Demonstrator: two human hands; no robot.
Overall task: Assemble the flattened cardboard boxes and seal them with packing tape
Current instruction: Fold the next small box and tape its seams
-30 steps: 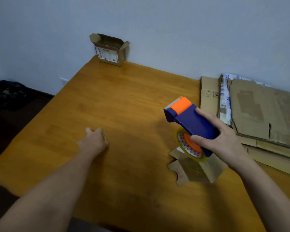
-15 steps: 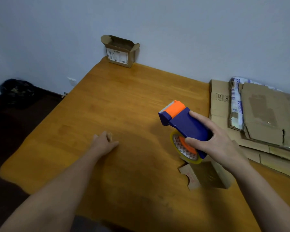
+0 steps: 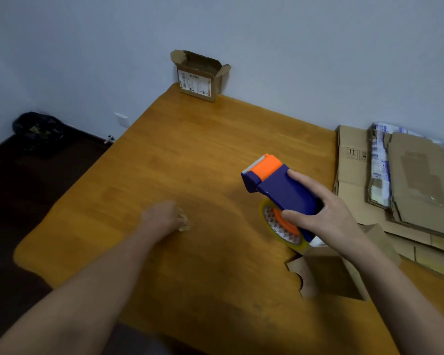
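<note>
My right hand (image 3: 326, 216) grips a blue and orange tape dispenser (image 3: 280, 190) with a roll of clear tape (image 3: 280, 229), held above the table. Below it stands a small brown cardboard box (image 3: 328, 275), partly hidden by my right forearm. My left hand (image 3: 162, 217) is curled on the table to the left and pinches a small crumpled scrap of tape (image 3: 183, 222). A stack of flattened cardboard boxes (image 3: 415, 185) lies at the right. An assembled box with open flaps (image 3: 199, 76) stands at the far table corner by the wall.
The wooden table (image 3: 190, 155) has bare surface between my hands and the far box. A black bin bag (image 3: 37, 133) sits on the dark floor at the left. The wall runs along the table's far edge.
The view has shifted left and down, so everything sits further right in frame. My left hand stays curled on the table over the scrap. My right hand keeps the dispenser above the small box.
</note>
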